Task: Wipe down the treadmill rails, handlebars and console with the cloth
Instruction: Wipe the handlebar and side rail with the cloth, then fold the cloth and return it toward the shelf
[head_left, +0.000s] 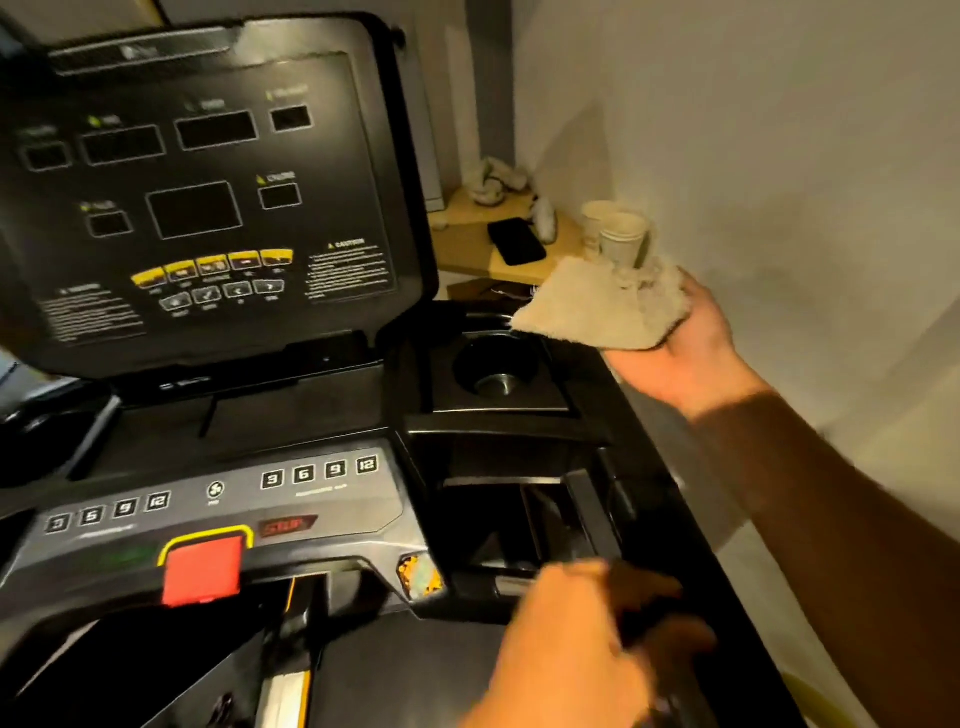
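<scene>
Head view, right grip: my right grip (680, 353) is palm-up at the far right of the machine, closed round a crumpled beige terry cloth (597, 306).
Cloth: it is spread across my palm and fingers, and its loose corner hangs over the back edge of the round black cup holder (496, 366). I judge I hold it flat like this so a broad face meets the plastic.
Left grip: my left grip (566, 639) is low in the frame, reaching across at the black side handlebar (597, 514). It is too blurred to tell whether the fingers are wrapped round the bar or only resting on it. It looks like a brace for my right arm's reach.
Console: the big black treadmill console panel (208, 182) stands tilted up on my left with its displays dark. The red stop key (202, 571) sits below it, well apart from both grips.
Beyond: a light wooden desk (467, 244) in the corner carries a black phone (516, 240) and two white paper cups (618, 236), just behind the cloth.
Step in hand: the cup-holder tray looks like the next surface to wipe.
Risk: a wide sweep could clip those cups.
</scene>
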